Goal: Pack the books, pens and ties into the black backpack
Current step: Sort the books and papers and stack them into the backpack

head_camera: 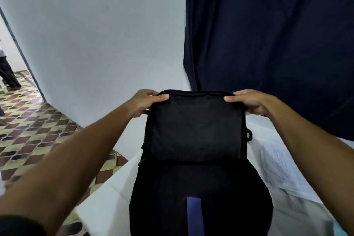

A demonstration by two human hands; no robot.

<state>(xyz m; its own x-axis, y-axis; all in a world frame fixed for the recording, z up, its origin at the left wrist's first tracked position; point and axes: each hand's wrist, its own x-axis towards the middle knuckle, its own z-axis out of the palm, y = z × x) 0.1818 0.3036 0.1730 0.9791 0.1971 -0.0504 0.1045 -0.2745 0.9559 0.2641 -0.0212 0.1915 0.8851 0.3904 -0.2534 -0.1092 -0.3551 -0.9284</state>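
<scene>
- Backpack of black fabric [197, 159] stands on the white-covered counter [107, 203], front flap raised.
- Advice: keep both top corners level and taut so the mouth stays wide for loading.
- Left hand [145, 101] and right hand [247, 101]: arms outstretched, fingers pinching the flap's upper corners.

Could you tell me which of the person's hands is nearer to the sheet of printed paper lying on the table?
Right. The right hand grips the black backpack at its top right corner, above the printed paper; the left hand grips the opposite corner, across the bag.
</scene>
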